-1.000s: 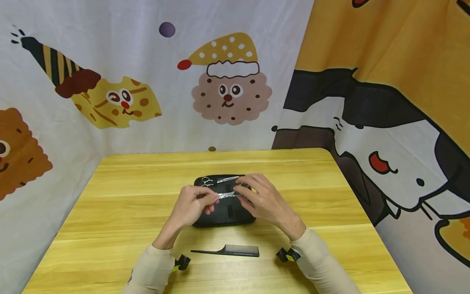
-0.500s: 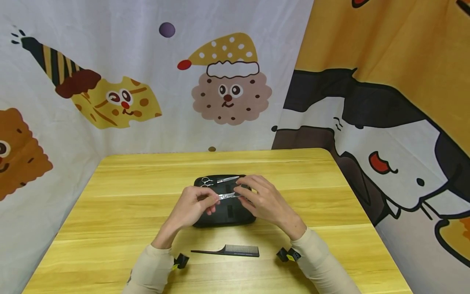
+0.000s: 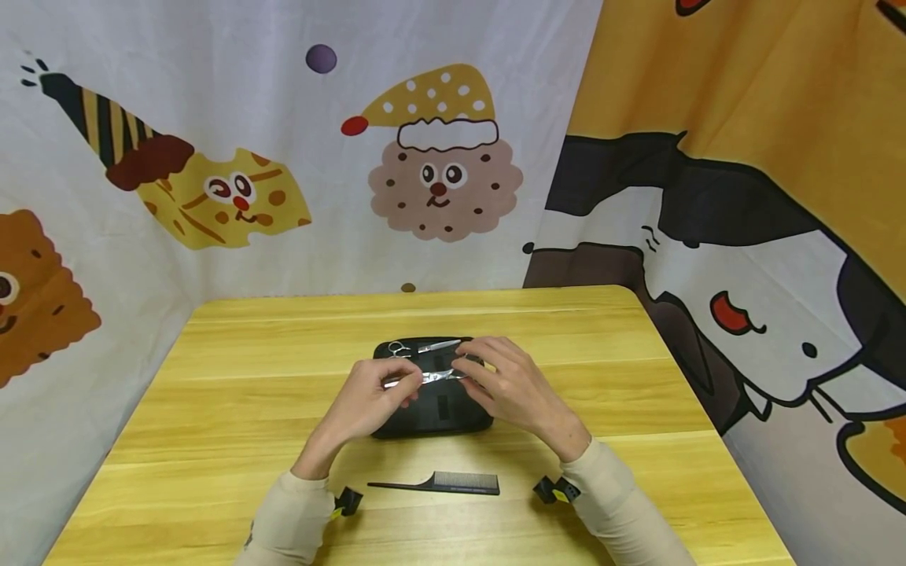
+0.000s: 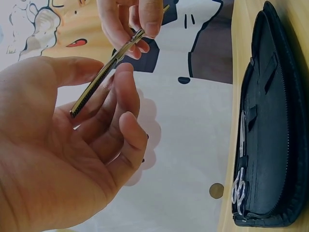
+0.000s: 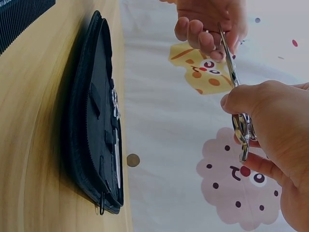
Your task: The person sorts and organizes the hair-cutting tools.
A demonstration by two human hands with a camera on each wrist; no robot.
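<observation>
A pair of silver thinning scissors is held level above the black zip case. My left hand pinches its blade end between thumb and forefinger; the left wrist view shows fine teeth along the blade. At the other end my right hand grips the handle, whose finger rings appear in the right wrist view, partly behind the fingers. A second pair of scissors lies strapped in along the far side of the case.
A black tail comb lies on the wooden table in front of the case, between the forearms. Small straps line the case's inside. A printed curtain hangs behind the table and along its sides.
My left fingers have shifted slightly along the blade, and its tip now shows past them on the left. The right hand has stayed almost still; case and comb have not moved.
</observation>
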